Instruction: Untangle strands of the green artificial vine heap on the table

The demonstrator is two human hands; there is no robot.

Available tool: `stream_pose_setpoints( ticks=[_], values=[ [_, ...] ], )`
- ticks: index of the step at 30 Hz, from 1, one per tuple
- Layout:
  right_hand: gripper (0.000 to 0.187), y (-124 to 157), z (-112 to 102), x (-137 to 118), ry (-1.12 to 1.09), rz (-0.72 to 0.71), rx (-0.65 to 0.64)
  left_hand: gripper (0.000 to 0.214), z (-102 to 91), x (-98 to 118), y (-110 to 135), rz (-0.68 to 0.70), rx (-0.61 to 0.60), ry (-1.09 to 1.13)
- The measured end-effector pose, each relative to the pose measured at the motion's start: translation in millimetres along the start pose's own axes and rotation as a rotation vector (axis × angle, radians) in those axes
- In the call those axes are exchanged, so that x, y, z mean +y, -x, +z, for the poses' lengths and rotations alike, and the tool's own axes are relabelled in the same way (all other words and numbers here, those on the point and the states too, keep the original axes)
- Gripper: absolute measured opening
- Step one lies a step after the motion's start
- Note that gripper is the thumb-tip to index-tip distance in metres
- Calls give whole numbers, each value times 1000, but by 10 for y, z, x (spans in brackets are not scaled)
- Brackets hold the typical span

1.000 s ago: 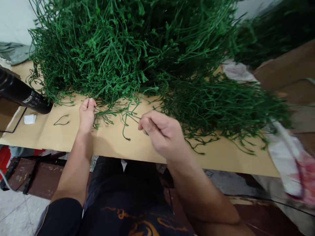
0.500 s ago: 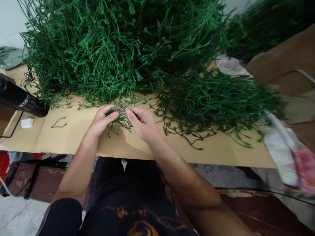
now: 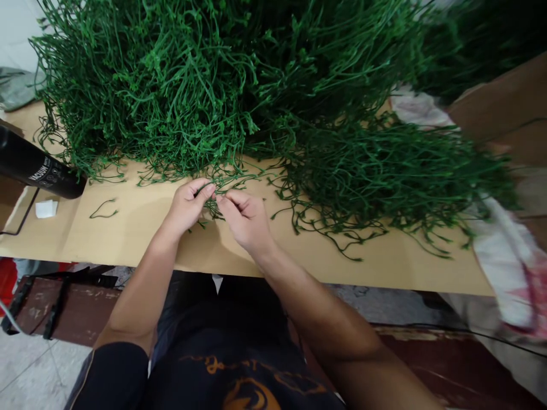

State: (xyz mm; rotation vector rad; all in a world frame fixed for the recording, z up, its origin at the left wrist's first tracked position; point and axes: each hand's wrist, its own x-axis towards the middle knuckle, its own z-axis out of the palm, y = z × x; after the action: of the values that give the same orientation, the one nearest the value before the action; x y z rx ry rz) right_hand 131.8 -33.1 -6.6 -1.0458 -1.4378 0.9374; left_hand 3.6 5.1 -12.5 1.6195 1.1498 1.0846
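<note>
My left hand is closed in a pinch on thin green plastic stems, which look like artificial plant stems. Close beside it, my right hand pinches the same stems, thumb against forefinger. The two sets of fingertips almost touch, and they hide much of what lies between them. Just behind my hands rises a large heap of green stems. A second, flatter pile of stems lies to the right of my right hand.
The cardboard-covered table carries a single loose stem at left. A black vacuum bottle leans there near a folded white paper. At the right are a pinkish-white cloth and a cardboard box.
My fingertips have come closer together, the left hand shifting slightly right. Fewer stems show below my hands. The whole view has shifted a little.
</note>
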Motion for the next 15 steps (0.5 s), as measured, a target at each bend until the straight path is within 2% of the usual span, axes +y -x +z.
stream_pose_setpoints(
  ticks=[6,8,10,12,13,15],
  values=[
    [37,85,-14,-24,116,-140,23,29,97,32,30,62,25,-85],
    [38,139,-49,-81,134,-169,19,29,77,10,5,68,46,-92],
    [38,215,-85,-200,151,-255,-25,29,-16,-41,-41,33,160,-85],
    [37,283,-124,-356,134,-403,-89,30,-150,-99,-81,-39,370,-23],
    [37,298,-150,-430,112,-465,-102,30,-212,-118,-89,-70,432,34],
    [37,267,-238,-532,108,-470,-53,30,-286,-122,-78,-93,444,155]
  ],
)
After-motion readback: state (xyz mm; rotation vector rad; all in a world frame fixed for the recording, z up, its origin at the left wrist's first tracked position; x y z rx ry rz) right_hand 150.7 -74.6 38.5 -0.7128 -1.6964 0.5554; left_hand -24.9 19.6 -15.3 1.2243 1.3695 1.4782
